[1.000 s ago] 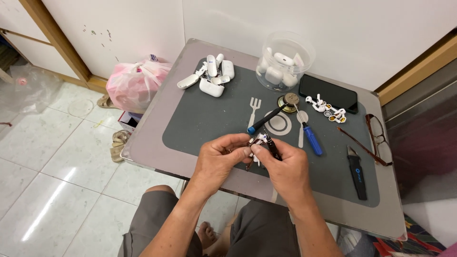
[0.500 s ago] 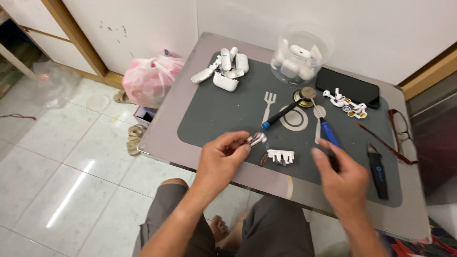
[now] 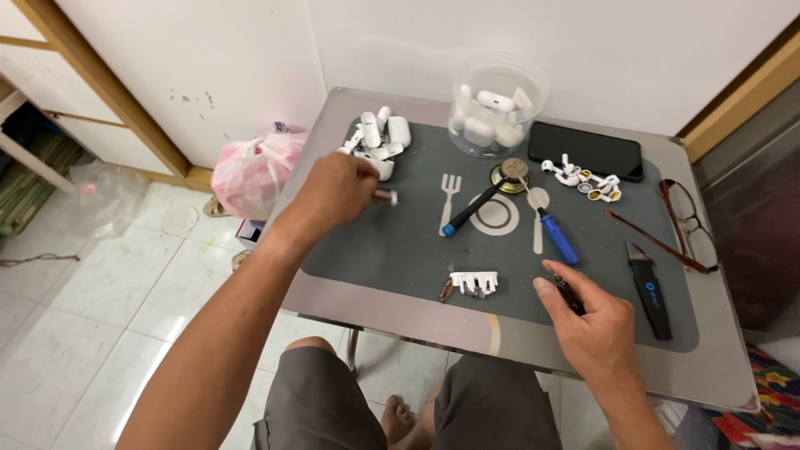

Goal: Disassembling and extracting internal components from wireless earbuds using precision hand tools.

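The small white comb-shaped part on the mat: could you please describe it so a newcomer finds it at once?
Look at the grey mat covering the table, then its near edge. The white comb-shaped part lies there, between the two hands, just left of the right hand. Unlike the rounded white cases further back, it has a row of short teeth.

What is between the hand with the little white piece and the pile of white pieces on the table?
Nothing visible. The left hand holds a small white piece right beside the pile of white pieces at the mat's far left corner, with only bare mat showing between them.
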